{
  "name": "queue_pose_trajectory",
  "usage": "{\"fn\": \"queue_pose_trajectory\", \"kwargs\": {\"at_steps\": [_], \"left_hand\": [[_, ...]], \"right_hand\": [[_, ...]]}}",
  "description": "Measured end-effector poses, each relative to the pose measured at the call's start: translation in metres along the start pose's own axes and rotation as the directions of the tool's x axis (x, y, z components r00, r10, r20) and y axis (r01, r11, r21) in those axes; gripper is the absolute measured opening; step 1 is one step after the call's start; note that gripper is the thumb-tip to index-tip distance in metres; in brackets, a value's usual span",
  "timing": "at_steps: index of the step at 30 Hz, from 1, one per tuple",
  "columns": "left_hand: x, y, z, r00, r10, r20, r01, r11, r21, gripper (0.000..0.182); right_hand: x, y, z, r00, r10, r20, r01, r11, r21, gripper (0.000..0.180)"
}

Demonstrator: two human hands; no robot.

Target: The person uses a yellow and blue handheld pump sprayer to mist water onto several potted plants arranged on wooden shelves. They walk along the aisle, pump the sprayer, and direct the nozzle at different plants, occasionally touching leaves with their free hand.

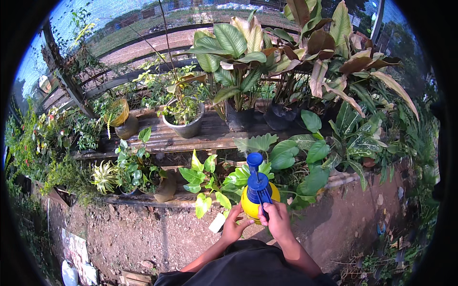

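A yellow pressure sprayer [247, 203] with a blue pump head and plunger knob [254, 159] is held upright in front of my body. My right hand [278, 218] is closed around its blue handle [264, 203]. Fingers and thumb of my left hand [234, 225] cup the lower left side of the yellow tank. A faint mist shows just beyond the knob, in front of a broad lobed leaf [256, 143]. Just left of the sprayer grows a light-green leafy plant [202, 175]. The sprayer's nozzle is hidden from this angle.
A corrugated shelf [214, 141] carries a grey pot [184, 119], a yellow hanging basket [118, 112] and tall plants in black bags [239, 119]. Dark-green leaves [316, 178] spread at right. A wooden post [66, 71] and mesh stand behind. White bags [69, 273] lie on bare soil [125, 232].
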State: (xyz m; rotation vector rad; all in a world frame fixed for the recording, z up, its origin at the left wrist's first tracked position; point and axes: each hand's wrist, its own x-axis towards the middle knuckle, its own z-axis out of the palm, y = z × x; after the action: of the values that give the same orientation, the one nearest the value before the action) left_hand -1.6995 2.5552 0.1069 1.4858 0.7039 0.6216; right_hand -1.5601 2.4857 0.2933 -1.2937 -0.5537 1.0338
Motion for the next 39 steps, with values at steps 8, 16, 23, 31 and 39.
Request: {"fn": "queue_pose_trajectory", "kwargs": {"at_steps": [8,16,23,31,39], "left_hand": [[-0.009,0.023,0.029,0.991,-0.035,0.13,0.027,0.998,0.063,0.09],[-0.007,0.053,0.05,0.974,0.075,0.214,-0.106,0.985,0.138,0.085],[-0.004,0.057,0.039,0.961,0.03,0.275,-0.07,0.988,0.136,0.084],[0.012,0.053,0.007,0.977,0.055,0.206,-0.08,0.991,0.112,0.07],[0.054,0.052,-0.035,0.957,0.04,0.287,-0.082,0.987,0.135,0.063]], "right_hand": [[-0.022,-0.011,-0.04,0.994,-0.09,-0.055,0.088,0.995,-0.039,0.03],[-0.038,-0.013,-0.066,0.973,-0.177,-0.146,0.182,0.983,0.019,0.031],[-0.031,-0.015,-0.067,0.972,-0.12,-0.204,0.132,0.99,0.048,0.033],[0.006,-0.007,-0.048,0.963,-0.119,-0.24,0.148,0.983,0.105,0.034],[0.07,0.0,-0.047,0.982,-0.042,-0.186,0.066,0.99,0.126,0.035]]}}
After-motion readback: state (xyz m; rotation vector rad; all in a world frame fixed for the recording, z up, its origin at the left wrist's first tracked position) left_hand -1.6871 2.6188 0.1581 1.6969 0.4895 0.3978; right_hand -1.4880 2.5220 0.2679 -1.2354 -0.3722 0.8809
